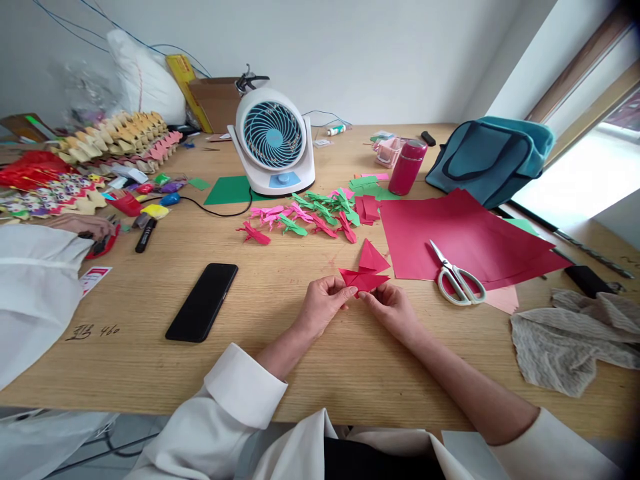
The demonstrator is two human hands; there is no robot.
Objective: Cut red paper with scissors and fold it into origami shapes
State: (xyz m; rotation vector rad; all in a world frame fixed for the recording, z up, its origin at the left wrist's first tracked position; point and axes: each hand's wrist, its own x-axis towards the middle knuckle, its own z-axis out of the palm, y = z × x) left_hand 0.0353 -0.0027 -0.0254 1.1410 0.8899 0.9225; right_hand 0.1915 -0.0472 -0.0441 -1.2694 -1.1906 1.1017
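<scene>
1. My left grip (323,303) is pinched on the left edge of the folded red paper (365,278), thumb on top and fingers curled under.
2. My right grip (393,308) is closed on the same piece from the right, fingertips at its lower right corner, so both grips are grasping it at once.
3. The folded red paper sits low over the tabletop (280,373), just ahead of me and between my two grips. It shows pointed flaps spreading left and right.
4. A loose red triangle (374,257) lies flat just beyond it, touching or nearly touching its far edge; I cannot tell which.
5. To the right is a stack of red sheets (465,230), with white-handled scissors (457,277) resting on their near edge, blades closed.
6. Further right lies a crumpled grey cloth (570,337), and behind the sheets a teal bag (493,157) and a red flask (407,167).
7. Ahead of me is a scatter of small pink, green and red folded figures (305,220), in front of a white desk fan (274,140) that stands on a green sheet (227,191).
8. To my left a black phone (203,301) lies face down, well apart from my grips.
9. At the far left another person's hand (83,225) rests on the tabletop above a white sleeve (35,280) — a black marker (146,235) lies near it.
</scene>
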